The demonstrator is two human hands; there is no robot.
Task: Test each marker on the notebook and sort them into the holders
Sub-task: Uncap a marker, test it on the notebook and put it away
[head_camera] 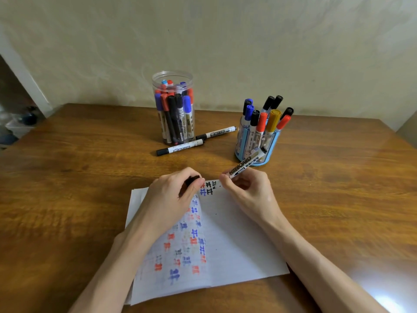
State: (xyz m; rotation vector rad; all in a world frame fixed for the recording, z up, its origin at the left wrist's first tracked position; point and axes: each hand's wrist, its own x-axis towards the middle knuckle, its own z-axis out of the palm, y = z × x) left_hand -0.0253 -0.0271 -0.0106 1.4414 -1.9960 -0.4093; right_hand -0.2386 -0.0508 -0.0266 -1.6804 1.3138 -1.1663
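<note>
The person's right hand (246,188) pinches a marker (244,164). The thumb and fingers (225,180) are curled tight round its low end. The marker is tilted. Its long body runs from the fingers up and away to the right, and its far end shows in front of the blue holder (274,143) — I cannot tell if it touches. I cannot see the tip clearly. That end sits just over the top edge of the notebook (237,245), next to some black test marks (211,188).

The left hand (173,195) is just beside it, to the left of the marker's low end. Its fingers (199,182) are curled round something short and black — I think it is the cap (191,180). Cap and tip end are near each other but apart. My guess is the cap goes on next, with the two hands pushed together along the marker's long line.

The right hand is the nearer one to the blue holder. The clear jar (172,75) stands further back, more to the left. Two loose markers (180,149) lie flat on the desk (79,177) by the jar.
</note>
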